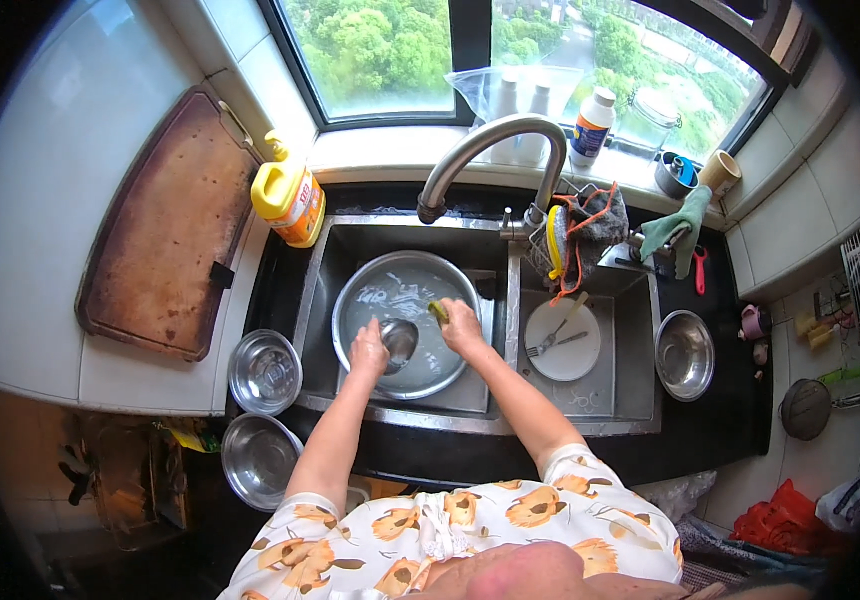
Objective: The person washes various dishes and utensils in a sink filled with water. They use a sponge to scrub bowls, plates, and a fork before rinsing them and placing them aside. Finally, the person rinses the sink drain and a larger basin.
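A large metal basin [340, 330] of cloudy water stands in the left bowl of a steel double sink [512, 330]. Over it, my left hand [368, 349] grips the rim of a small metal bowl [401, 343], tilted at the water. My right hand [461, 327] holds a green and yellow scrubbing sponge [439, 311] above the basin's right part, apart from the bowl. In the right sink bowl lies a white plate [550, 360] with a fork [542, 347] and other cutlery on it. The curved faucet [490, 135] arches behind the basin.
Metal bowls [265, 372] [261, 459] stand on the counter at left, another metal bowl [685, 355] at right. A yellow detergent bottle [289, 199] is behind left, near a large cutting board [167, 225]. Grey cloths [598, 221] hang beside the faucet. Bottles [592, 126] line the windowsill.
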The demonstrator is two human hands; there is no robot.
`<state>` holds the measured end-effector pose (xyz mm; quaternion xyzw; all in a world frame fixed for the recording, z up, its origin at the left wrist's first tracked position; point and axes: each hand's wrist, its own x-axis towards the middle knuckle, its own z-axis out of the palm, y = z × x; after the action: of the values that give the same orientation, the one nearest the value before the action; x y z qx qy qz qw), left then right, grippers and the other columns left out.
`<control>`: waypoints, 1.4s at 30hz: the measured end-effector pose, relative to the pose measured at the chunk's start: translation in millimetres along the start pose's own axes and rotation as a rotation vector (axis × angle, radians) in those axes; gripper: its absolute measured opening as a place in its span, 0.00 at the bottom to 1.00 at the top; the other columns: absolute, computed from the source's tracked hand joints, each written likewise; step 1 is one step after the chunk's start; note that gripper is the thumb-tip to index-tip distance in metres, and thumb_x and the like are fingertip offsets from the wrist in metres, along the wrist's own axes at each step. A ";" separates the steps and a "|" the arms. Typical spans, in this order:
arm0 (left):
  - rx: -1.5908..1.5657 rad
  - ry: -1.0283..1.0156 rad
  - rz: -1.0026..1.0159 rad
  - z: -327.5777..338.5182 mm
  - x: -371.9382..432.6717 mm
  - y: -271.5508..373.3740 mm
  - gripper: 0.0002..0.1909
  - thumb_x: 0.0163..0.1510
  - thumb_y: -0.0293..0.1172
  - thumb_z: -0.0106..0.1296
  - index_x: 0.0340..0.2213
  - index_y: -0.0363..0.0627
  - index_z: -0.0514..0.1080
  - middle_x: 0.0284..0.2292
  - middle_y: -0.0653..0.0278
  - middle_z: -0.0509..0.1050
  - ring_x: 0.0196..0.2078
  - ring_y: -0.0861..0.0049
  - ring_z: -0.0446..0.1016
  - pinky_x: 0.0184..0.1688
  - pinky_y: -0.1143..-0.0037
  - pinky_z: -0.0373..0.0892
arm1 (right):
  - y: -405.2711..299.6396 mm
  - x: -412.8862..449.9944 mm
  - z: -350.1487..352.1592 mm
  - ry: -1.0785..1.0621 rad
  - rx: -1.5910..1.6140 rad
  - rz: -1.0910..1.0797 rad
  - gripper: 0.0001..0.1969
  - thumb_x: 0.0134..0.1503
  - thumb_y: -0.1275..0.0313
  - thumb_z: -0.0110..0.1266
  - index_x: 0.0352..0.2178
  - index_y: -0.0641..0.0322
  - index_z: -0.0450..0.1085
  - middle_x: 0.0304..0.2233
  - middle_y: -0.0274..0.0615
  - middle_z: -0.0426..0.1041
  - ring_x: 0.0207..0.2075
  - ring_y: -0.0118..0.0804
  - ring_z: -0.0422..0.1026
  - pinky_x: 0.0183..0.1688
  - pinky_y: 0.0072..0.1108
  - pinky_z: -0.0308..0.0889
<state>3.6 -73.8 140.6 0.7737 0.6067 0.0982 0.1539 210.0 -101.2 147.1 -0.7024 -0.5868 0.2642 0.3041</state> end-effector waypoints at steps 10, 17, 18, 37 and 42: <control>0.112 0.017 0.222 -16.6 -0.6 25.7 0.12 0.50 0.26 0.39 0.38 0.41 0.65 0.30 0.52 0.73 0.29 0.54 0.74 0.31 0.63 0.71 | -22.2 23.3 37.6 -0.242 0.058 -0.112 0.20 0.39 0.77 0.50 0.38 0.58 0.69 0.36 0.50 0.72 0.39 0.55 0.68 0.43 0.33 0.65; -0.084 0.149 0.083 -21.7 1.9 2.4 0.08 0.51 0.30 0.44 0.28 0.38 0.69 0.25 0.47 0.73 0.29 0.51 0.72 0.32 0.60 0.68 | -8.9 22.0 45.6 -0.495 0.600 0.334 0.14 0.41 0.77 0.52 0.34 0.62 0.72 0.29 0.46 0.74 0.29 0.39 0.72 0.31 0.29 0.67; -0.109 0.216 0.035 -23.5 -1.5 -3.2 0.08 0.51 0.30 0.44 0.27 0.38 0.70 0.24 0.46 0.72 0.28 0.51 0.72 0.32 0.60 0.68 | -17.7 19.0 48.4 -0.482 0.666 0.377 0.13 0.42 0.76 0.53 0.34 0.64 0.72 0.28 0.44 0.73 0.29 0.36 0.71 0.29 0.29 0.67; -1.230 -0.237 -0.718 -5.5 -16.6 34.4 0.23 0.43 0.20 0.37 0.45 0.45 0.55 0.31 0.53 0.70 0.19 0.67 0.72 0.16 0.76 0.72 | -31.6 -9.2 37.8 -0.076 0.379 0.449 0.35 0.40 0.62 0.57 0.49 0.69 0.56 0.46 0.62 0.63 0.49 0.54 0.63 0.49 0.30 0.61; -1.433 -0.046 -0.474 -20.4 -26.2 57.6 0.33 0.45 0.18 0.35 0.53 0.54 0.43 0.43 0.49 0.63 0.29 0.65 0.74 0.18 0.75 0.74 | -51.9 -22.2 -10.2 -0.269 0.922 0.499 0.27 0.44 0.69 0.48 0.47 0.66 0.55 0.38 0.45 0.64 0.35 0.39 0.65 0.37 0.31 0.63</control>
<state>42.7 -109.3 181.1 0.3348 0.5411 0.4168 0.6492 179.2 -117.7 192.6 -0.5742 -0.2592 0.6460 0.4310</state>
